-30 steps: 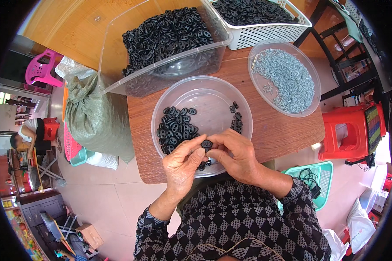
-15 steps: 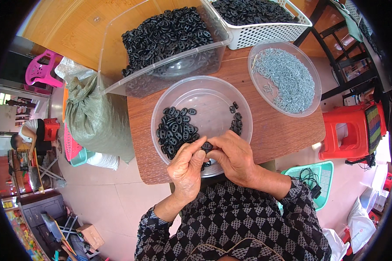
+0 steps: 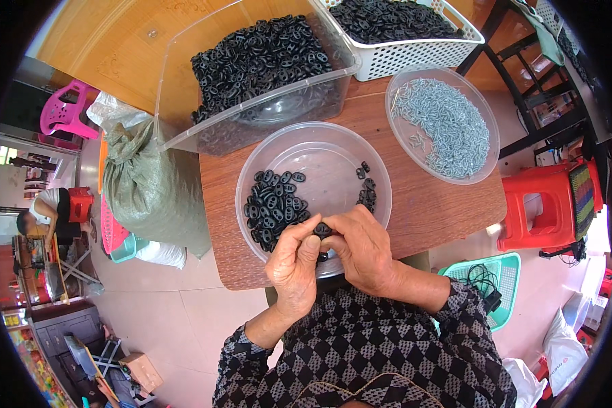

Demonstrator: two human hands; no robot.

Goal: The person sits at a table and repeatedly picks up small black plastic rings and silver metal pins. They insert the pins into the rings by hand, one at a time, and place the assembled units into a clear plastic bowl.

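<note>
Part [image 3: 322,230], black, sits pinched between tightly closed fingertips of left hand [image 3: 292,268] and right hand [image 3: 366,253], above the near side of the round bowl [image 3: 323,158]; larger pile [image 3: 273,206] lies at bowl's left, smaller group [image 3: 367,197] right; work appears unfinished, completed share indeterminable

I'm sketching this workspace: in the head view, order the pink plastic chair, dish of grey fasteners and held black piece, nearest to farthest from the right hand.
1. Held black piece: at the right hand.
2. Dish of grey fasteners: ahead, rightward.
3. Pink plastic chair: far left.
</note>
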